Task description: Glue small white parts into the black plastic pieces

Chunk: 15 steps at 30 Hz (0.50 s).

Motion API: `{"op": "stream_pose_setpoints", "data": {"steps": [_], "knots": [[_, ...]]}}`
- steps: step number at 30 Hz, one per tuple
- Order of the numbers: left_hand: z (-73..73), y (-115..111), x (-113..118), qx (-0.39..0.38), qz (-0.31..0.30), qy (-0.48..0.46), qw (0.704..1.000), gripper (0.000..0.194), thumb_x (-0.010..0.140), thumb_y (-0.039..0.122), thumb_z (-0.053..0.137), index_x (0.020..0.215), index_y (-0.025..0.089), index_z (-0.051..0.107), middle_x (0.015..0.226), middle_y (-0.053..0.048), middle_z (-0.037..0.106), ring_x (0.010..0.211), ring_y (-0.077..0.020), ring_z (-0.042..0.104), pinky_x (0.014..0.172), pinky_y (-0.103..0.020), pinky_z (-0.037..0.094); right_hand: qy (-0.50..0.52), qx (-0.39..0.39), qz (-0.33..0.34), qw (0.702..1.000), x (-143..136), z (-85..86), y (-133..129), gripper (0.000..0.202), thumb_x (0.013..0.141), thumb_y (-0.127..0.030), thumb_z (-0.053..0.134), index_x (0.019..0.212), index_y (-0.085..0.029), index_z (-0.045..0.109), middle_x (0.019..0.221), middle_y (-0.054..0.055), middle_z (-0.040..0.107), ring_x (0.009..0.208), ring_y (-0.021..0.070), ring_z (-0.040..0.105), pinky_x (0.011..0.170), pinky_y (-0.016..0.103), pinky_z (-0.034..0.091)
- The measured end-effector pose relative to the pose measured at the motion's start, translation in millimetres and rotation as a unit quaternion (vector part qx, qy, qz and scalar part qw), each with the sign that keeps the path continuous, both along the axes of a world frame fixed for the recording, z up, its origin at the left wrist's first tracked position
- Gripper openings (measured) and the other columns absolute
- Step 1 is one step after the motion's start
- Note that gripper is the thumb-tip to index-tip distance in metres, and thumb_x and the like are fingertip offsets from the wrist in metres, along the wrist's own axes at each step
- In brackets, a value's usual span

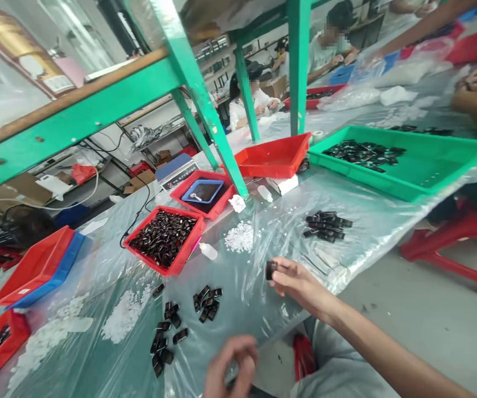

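Note:
My right hand (298, 283) pinches a small black plastic piece (271, 270) between thumb and fingers, just above the film-covered table. At the bottom edge is my left hand (234, 362), smeared by motion, with its fingers curled round; a dark bit shows below the thumb, but its kind is unclear. Loose black pieces lie on the film near my left hand, in one group (208, 303) and another group (164, 344). Farther right sits a stacked pile of black pieces (327, 225). A heap of small white bits (240, 237) lies beyond my right hand.
A red tray (172, 270) full of dark pieces stands beside a small squeeze bottle (208, 251). The green tray (412, 190) holds more pieces. A green shelf post (217, 132) rises from the table. Red stools (449, 237) and other people (255, 99) are around.

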<state>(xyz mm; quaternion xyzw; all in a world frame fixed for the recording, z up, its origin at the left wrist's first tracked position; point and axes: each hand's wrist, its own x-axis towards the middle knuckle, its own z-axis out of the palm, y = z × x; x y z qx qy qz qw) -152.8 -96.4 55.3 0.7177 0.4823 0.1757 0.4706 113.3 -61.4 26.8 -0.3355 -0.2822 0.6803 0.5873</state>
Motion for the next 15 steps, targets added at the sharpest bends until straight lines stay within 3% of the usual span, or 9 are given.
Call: {"op": "stream_pose_setpoints", "data": {"steps": [3,5,7,11,15], "knots": [[2.3,54.5,52.9,0.176,0.122,-0.012,0.977,0.034,0.092,0.047,0.058,0.12,0.031,0.067,0.103,-0.01,0.071,0.093,-0.0251,0.069,0.085,-0.042,0.057,0.138,0.005,0.052,0.989,-7.0,14.8,41.9,0.037,0.067,-0.04,0.09,0.082,-0.018,0.064,0.079,-0.001,0.062,0.074,0.0119,0.06,0.059,0.022,0.039],[4.7,93.9,82.1,0.265,0.136,-0.042,0.954,0.041,0.091,0.045,0.061,0.126,0.023,0.062,0.108,-0.012,0.07,0.092,-0.0225,0.068,0.08,-0.036,0.056,0.184,0.001,0.077,0.98,-12.0,21.9,73.8,0.04,0.062,-0.036,0.093,0.081,-0.019,0.063,0.081,-0.002,0.065,0.076,0.0115,0.063,0.061,0.022,0.041],[3.6,128.3,102.1,0.341,0.162,-0.061,0.924,0.043,0.088,0.044,0.065,0.123,0.019,0.061,0.1,-0.011,0.07,0.084,-0.0197,0.068,0.069,-0.03,0.054,0.192,0.006,0.091,0.977,-16.0,24.9,101.4,0.04,0.061,-0.037,0.093,0.08,-0.019,0.062,0.077,-0.003,0.066,0.072,0.0103,0.062,0.064,0.022,0.042],[-12.1,165.5,112.5,0.436,0.199,-0.071,0.875,0.03,0.09,0.039,0.065,0.112,0.018,0.067,0.084,-0.005,0.067,0.068,-0.014,0.062,0.06,-0.025,0.05,0.157,-0.001,0.131,0.979,-16.4,20.0,133.7,0.042,0.06,-0.036,0.093,0.085,-0.019,0.065,0.073,-0.005,0.066,0.066,0.0089,0.06,0.059,0.021,0.042],[-37.7,165.9,99.7,0.493,0.181,-0.073,0.848,0.021,0.095,0.029,0.06,0.113,0.019,0.068,0.087,-0.005,0.068,0.067,-0.013,0.062,0.065,-0.026,0.053,0.036,0.008,0.186,0.982,-7.8,8.5,142.4,0.041,0.062,-0.039,0.091,0.089,-0.019,0.067,0.076,-0.002,0.068,0.068,0.0116,0.062,0.057,0.022,0.044]]}}
